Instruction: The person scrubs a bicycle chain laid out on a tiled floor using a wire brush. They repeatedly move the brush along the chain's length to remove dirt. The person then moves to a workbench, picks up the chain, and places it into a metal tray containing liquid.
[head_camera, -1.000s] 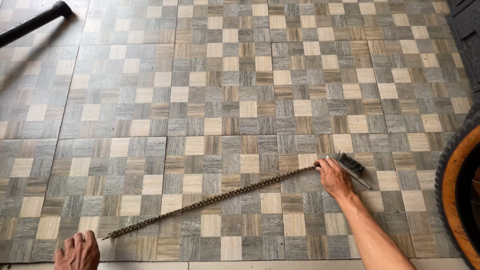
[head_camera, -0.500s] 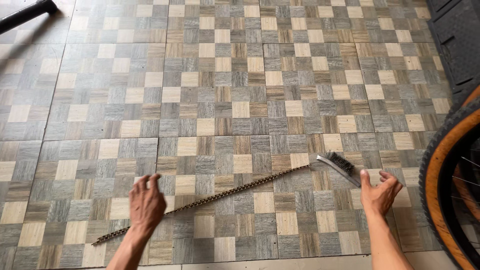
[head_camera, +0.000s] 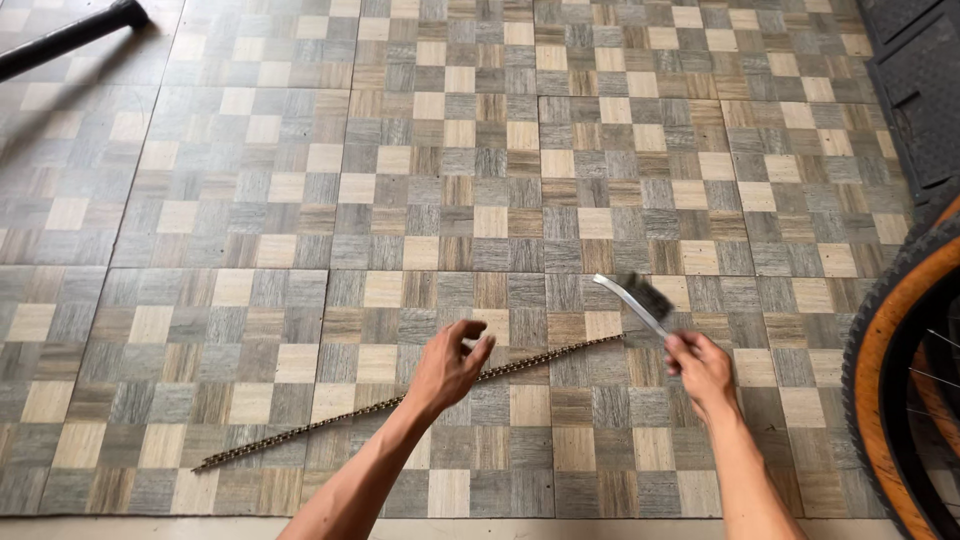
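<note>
While the head camera looks straight down, a long bicycle chain lies stretched out straight on the floor, running on a slant from its lower-left end up to its right end near the brush. The floor is laid in large panels of small wood-grain squares in grey, brown and cream.

The left hand hovers over the middle of the chain, its forearm coming in from the bottom edge. Its fingers are loosely curled and somewhat apart, thumb and forefinger forming a narrow gap, and they hold nothing; whether the hand touches the chain beneath cannot be told.

The right hand is closed around the handle of a small brush, which it holds tilted up and to the left. The pale handle runs from the fist to a dark bristle head, which sits just above the right end of the chain, close to it but apart.

At the right edge, part of a bicycle wheel shows, with a knobbly black tyre, an orange-brown sidewall and thin spokes. Above it lies a dark textured mat. In the upper-left corner a black bar lies on the floor, well apart from both hands.
</note>
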